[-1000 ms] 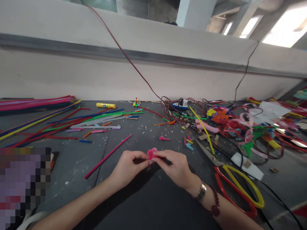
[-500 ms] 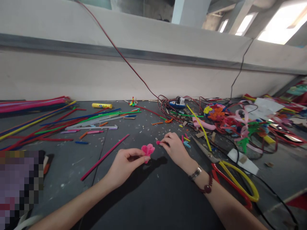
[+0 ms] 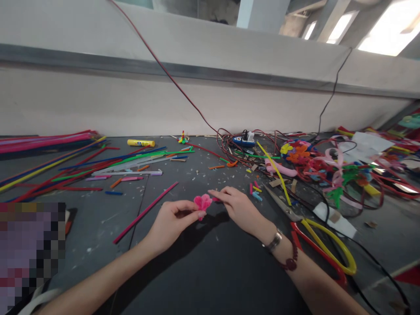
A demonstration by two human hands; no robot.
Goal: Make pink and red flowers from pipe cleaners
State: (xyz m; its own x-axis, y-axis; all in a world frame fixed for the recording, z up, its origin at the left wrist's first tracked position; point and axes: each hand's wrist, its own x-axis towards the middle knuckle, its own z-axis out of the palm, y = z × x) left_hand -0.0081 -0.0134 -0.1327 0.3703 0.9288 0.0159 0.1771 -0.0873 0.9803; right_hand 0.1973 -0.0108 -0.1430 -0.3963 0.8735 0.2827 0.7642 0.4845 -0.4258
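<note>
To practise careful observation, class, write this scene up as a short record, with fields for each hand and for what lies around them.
Left hand: holds a pink craft flower
Right hand: beside the flower, next to a small pink piece
Nearby: magenta stick; scissors with red and yellow handles
Further off: yellow glue stick; coloured pipe cleaners; power strip
Surface: dark grey worktop scattered with scraps

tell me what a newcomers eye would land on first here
The pink flower shape held in the left hand at centre catches the eye first. To the right sprawls a colourful tangle of twisted shapes and wires, with big yellow-and-red-handled scissors below it. Long coloured strips fan out on the left.
</note>
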